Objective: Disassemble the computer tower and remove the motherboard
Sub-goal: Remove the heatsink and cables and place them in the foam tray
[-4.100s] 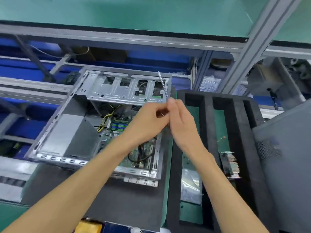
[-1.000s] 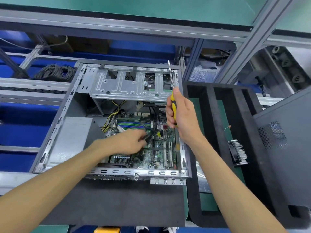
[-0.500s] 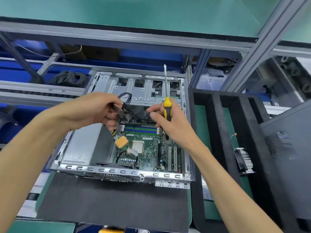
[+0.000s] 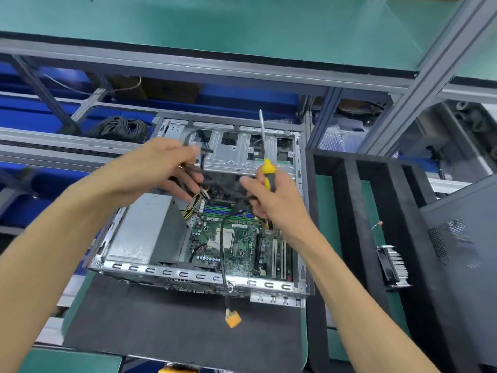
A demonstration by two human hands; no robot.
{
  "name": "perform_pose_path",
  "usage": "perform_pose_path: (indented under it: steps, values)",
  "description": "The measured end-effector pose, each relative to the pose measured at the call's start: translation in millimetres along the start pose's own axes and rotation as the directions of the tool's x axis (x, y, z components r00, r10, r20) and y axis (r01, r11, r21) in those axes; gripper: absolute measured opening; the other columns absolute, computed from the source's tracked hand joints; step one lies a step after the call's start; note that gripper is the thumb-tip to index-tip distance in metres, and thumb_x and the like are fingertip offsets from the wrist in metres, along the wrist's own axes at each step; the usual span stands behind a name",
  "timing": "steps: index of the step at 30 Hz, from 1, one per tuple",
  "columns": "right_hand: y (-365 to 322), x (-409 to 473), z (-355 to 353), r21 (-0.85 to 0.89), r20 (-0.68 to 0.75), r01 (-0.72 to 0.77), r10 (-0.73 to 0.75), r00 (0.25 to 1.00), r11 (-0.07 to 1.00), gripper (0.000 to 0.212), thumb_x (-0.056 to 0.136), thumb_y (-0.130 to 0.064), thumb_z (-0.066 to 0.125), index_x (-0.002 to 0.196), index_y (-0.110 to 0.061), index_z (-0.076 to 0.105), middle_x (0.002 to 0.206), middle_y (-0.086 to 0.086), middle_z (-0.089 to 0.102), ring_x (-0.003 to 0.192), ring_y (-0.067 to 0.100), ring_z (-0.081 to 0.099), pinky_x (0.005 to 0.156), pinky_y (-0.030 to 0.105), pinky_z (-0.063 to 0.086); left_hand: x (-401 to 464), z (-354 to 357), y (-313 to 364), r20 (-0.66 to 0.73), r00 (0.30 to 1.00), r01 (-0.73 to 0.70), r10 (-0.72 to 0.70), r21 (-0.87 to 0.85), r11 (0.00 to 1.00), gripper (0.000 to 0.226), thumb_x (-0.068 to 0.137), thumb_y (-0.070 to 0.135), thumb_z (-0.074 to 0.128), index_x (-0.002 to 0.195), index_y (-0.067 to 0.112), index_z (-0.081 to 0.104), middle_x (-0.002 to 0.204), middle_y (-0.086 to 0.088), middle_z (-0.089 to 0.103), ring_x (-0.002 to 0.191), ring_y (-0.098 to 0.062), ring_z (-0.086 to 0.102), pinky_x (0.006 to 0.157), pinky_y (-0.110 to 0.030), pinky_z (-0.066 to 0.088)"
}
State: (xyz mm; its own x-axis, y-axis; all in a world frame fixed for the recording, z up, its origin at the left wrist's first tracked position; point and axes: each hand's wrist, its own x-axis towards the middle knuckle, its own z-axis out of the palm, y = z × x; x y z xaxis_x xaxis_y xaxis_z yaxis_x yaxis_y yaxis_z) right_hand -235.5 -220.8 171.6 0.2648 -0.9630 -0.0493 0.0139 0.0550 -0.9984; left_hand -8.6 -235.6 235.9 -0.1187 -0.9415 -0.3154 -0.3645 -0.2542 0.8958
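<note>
Left hand (image 4: 158,168) curled round a bundle of black cables (image 4: 200,173) above the open computer tower (image 4: 172,273). Right hand (image 4: 271,203) gripping a yellow-and-black screwdriver (image 4: 265,157), shaft pointing up and away, fingers also touching dark cables. Tower lying on a dark mat (image 4: 161,319) on the bench; inside it, green motherboard (image 4: 242,246) seated, grey power supply (image 4: 145,230) to its left. One cable with an orange connector (image 4: 232,319) hanging over the near edge. Black foam tray (image 4: 349,211) just right of the tower, holding a finned heatsink (image 4: 392,265).
</note>
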Motion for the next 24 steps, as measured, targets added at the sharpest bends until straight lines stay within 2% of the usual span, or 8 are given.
perform_pose_path:
  steps: [2,5,10,13,15,17,19,24]
  values:
    - [-8.4,0.5,-8.5,0.040,-0.074,0.072,-0.069,0.995,0.997,0.036,0.100,-0.023,0.063,0.074,-0.021,0.038,0.056,-0.009,0.030,0.043,0.010,0.030,0.042,0.019,0.031,3.8,-6.3,-2.9,-0.007,1.000,-0.023,0.022,-0.193,0.981,0.029,0.100,0.037,0.052,0.087,0.012,0.059,0.086,-0.014,0.073,0.084,-0.036,0.070,0.068,-0.040,0.060]
    - [-25.5,2.8,-16.8,0.096,-0.112,0.135,-0.125,0.986,0.986,0.038,0.098,-0.026,0.065,0.072,-0.025,0.037,0.059,-0.004,0.026,0.047,0.014,0.023,0.041,0.023,0.027,6.8,-7.6,-6.3,0.030,0.992,-0.107,0.120,-0.287,0.952,0.028,0.099,0.036,0.054,0.094,0.008,0.060,0.097,-0.019,0.072,0.091,-0.033,0.071,0.072,-0.035,0.060]
    - [-42.4,4.9,-30.7,0.280,-0.066,0.164,-0.152,0.986,0.946,0.024,0.093,-0.024,0.068,0.081,-0.020,0.049,0.066,0.000,0.032,0.053,0.014,0.028,0.040,0.022,0.030,12.2,-0.3,-1.7,-0.014,0.997,-0.071,0.070,-0.249,0.966,0.031,0.099,0.035,0.054,0.086,0.011,0.068,0.090,-0.014,0.072,0.079,-0.029,0.070,0.066,-0.033,0.059]
    - [-48.2,2.3,-42.6,0.295,-0.020,0.144,-0.145,0.989,0.945,0.011,0.094,-0.018,0.066,0.087,-0.017,0.058,0.066,-0.003,0.034,0.051,0.011,0.031,0.040,0.019,0.028,13.8,0.8,-1.0,-0.134,0.988,-0.096,0.077,-0.139,0.986,0.029,0.099,0.032,0.055,0.077,0.019,0.069,0.084,-0.008,0.071,0.073,-0.023,0.066,0.062,-0.028,0.056]
    - [-50.4,0.3,-47.7,0.263,-0.025,0.125,-0.122,0.992,0.957,0.016,0.096,-0.017,0.065,0.080,-0.019,0.061,0.066,-0.002,0.031,0.048,0.010,0.029,0.038,0.018,0.026,15.4,4.7,-2.7,-0.233,0.956,-0.183,0.178,0.002,0.983,0.011,0.093,0.036,0.064,0.094,0.025,0.068,0.095,0.002,0.070,0.080,-0.016,0.065,0.067,-0.028,0.053]
    - [-52.8,-1.3,-50.9,0.263,-0.029,0.106,-0.102,0.994,0.959,0.022,0.099,-0.020,0.061,0.078,-0.020,0.067,0.065,-0.004,0.032,0.046,0.009,0.027,0.036,0.017,0.023,16.7,13.0,-0.6,-0.211,0.930,-0.268,0.302,0.175,0.947,0.044,0.083,0.047,0.072,0.122,0.036,0.056,0.116,0.013,0.061,0.096,-0.004,0.063,0.079,-0.025,0.050]
    - [-54.8,-1.7,-52.8,0.270,0.001,0.087,-0.090,0.996,0.959,0.026,0.101,-0.025,0.056,0.079,-0.021,0.070,0.062,-0.006,0.038,0.044,0.007,0.027,0.035,0.018,0.020,18.7,28.5,6.4,-0.117,0.916,-0.350,0.383,0.231,0.908,0.073,0.076,0.057,0.071,0.139,0.043,0.038,0.133,0.016,0.050,0.105,0.004,0.059,0.083,-0.023,0.049]
    - [-57.3,-4.0,-54.7,0.254,0.072,0.069,-0.091,0.993,0.965,0.031,0.101,-0.031,0.052,0.075,-0.022,0.065,0.054,-0.007,0.035,0.039,0.007,0.025,0.035,0.018,0.020,34.1,74.9,21.0,0.117,0.918,-0.397,0.379,0.249,0.884,0.101,0.083,0.040,0.075,0.154,0.042,0.004,0.158,0.006,0.023,0.100,0.005,0.058,0.078,-0.033,0.058]
